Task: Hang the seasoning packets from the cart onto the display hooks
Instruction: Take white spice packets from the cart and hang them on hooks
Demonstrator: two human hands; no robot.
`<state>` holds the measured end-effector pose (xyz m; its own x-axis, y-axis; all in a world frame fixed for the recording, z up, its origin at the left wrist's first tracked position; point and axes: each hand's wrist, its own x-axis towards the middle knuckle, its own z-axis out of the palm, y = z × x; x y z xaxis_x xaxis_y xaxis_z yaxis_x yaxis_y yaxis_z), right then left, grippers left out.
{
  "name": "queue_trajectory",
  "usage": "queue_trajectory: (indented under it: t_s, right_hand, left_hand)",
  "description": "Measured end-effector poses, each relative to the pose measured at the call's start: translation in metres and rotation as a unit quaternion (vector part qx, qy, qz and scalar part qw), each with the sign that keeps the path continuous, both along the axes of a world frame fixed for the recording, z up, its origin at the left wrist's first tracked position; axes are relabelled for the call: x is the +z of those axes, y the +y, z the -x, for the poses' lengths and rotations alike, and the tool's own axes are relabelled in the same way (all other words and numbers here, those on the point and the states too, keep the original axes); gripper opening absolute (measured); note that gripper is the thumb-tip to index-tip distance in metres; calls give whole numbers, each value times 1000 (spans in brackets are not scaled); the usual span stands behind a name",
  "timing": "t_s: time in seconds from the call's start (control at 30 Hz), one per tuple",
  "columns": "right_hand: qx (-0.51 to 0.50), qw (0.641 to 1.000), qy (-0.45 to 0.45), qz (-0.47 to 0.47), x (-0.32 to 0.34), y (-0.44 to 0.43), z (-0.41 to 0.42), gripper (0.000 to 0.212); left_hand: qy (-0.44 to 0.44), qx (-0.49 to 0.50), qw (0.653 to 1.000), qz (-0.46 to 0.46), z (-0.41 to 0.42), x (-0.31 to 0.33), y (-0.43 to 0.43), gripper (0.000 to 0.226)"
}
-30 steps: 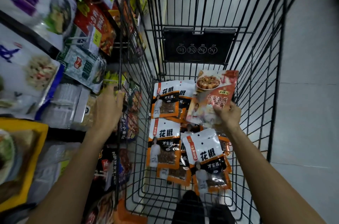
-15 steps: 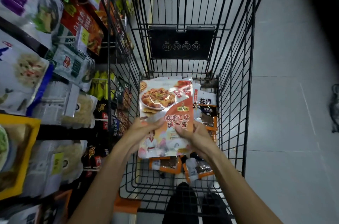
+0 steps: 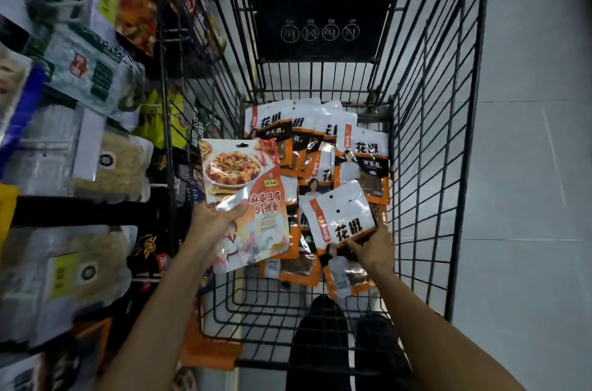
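Observation:
My left hand [image 3: 211, 224] grips an orange mapo tofu sauce packet [image 3: 243, 192] by its lower left side, holding it upright over the left part of the black wire cart [image 3: 448, 166]. My right hand [image 3: 373, 249] pinches the lower edge of a white and orange pepper packet [image 3: 339, 214], tilted up off the pile. Several more pepper packets [image 3: 320, 134] lie overlapping on the cart floor. Display hooks [image 3: 153, 187] with hanging goods line the shelving on the left.
The shelf rack on the left is crowded with hanging bags: noodles [image 3: 118, 166], a green and white packet [image 3: 93, 73], red packets [image 3: 128, 0]. A black child-seat flap [image 3: 320, 22] closes the cart's far end. My dark shoes [image 3: 320, 342] show below. Grey floor tiles [image 3: 528, 166] run along the right.
The sauce packet passed from both hands to my left hand alone and shifted left. My right hand went down into the cart and took hold of a pepper packet.

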<state>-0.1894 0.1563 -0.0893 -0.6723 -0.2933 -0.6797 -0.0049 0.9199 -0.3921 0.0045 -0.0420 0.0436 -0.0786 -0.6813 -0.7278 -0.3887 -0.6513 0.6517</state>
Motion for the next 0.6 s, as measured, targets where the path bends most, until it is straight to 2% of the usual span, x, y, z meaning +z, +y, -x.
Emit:
queue_trajectory:
  t_s: [0.07,0.2,0.27,0.37,0.43,0.53,0.6]
  right_hand:
    - [8,1000,15,-23,-5,2,-2,73]
    - [11,997,66,-39,-5,1,-9,58]
    - [16,998,44,-31,-4,1,-13,40]
    - [-18,998,-54,8,-3,3,-11,22]
    - [-34,992,-120,25,-1,8,-4,33]
    - [-42,985,-163,45,7,16,4,60]
    - [-55,981,-183,41,8,21,4,64]
  left_hand:
    - [-3,5,1000,-1,-4,-4,-1,11]
    - [-14,1,1000,1,-5,-5,2,17]
    - [-17,5,1000,3,-5,-3,3,40]
    - [-51,-7,999,-8,-6,1,6,65]
    - [-51,-13,999,-7,-6,2,9,63]
    - [-47,-10,999,2,-4,5,15,55]
    - [-49,0,999,-6,-3,7,19,62]
